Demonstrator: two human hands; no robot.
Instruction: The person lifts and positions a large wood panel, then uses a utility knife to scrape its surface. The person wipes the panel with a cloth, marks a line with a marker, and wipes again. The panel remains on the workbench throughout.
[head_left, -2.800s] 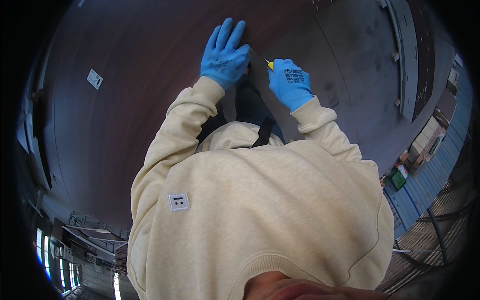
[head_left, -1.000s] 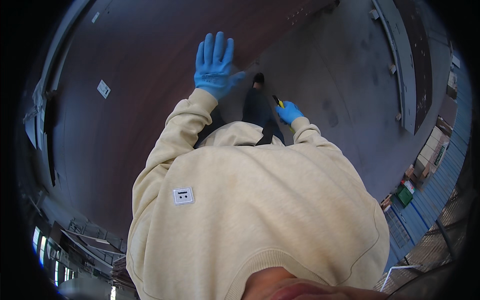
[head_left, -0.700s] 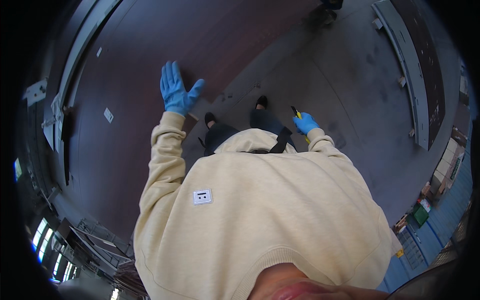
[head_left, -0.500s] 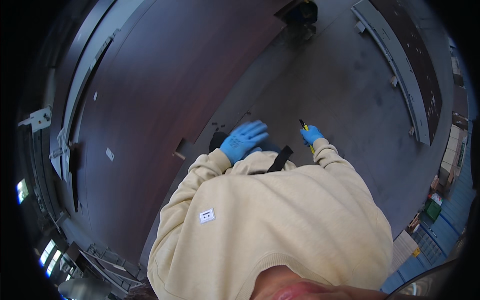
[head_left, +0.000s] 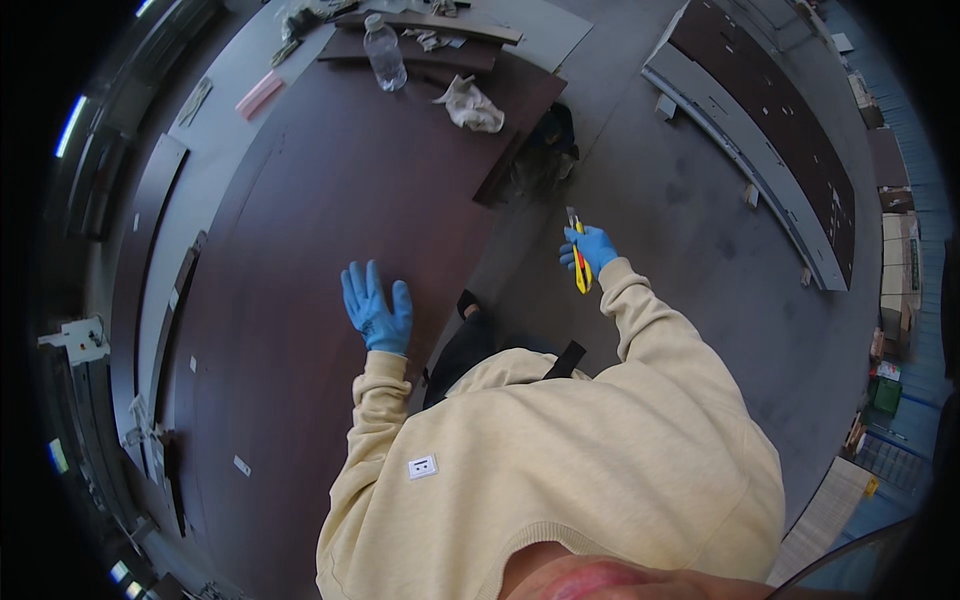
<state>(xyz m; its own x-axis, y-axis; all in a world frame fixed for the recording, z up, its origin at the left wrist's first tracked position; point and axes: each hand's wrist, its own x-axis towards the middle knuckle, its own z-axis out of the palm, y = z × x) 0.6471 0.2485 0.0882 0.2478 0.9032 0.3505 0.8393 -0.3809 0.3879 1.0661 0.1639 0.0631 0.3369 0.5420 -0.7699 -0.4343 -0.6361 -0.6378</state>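
Both my hands wear blue gloves. My left hand [head_left: 377,308] lies over the near right part of a large dark reddish-brown board [head_left: 290,330], with its fingers spread and nothing in them. Whether the palm presses on the board or hovers just above it, I cannot tell. Over the grey floor to the right, my right hand [head_left: 591,250] is closed around a yellow utility knife [head_left: 582,272]. The knife's tip points away from me, and its yellow tail end sticks out below the fingers.
A clear plastic bottle [head_left: 385,55] and a crumpled whitish cloth [head_left: 470,105] are on the board's far end, near stacked brown strips [head_left: 410,48]. A pink block [head_left: 260,94] lies at the far left. Across the grey floor [head_left: 690,290], a long stack of panels [head_left: 760,130] stands on the right.
My left hand has moved left from near my lap to over the board, fingers spread. My right hand, still holding the knife, has shifted slightly left and away. More of the board's far end shows.
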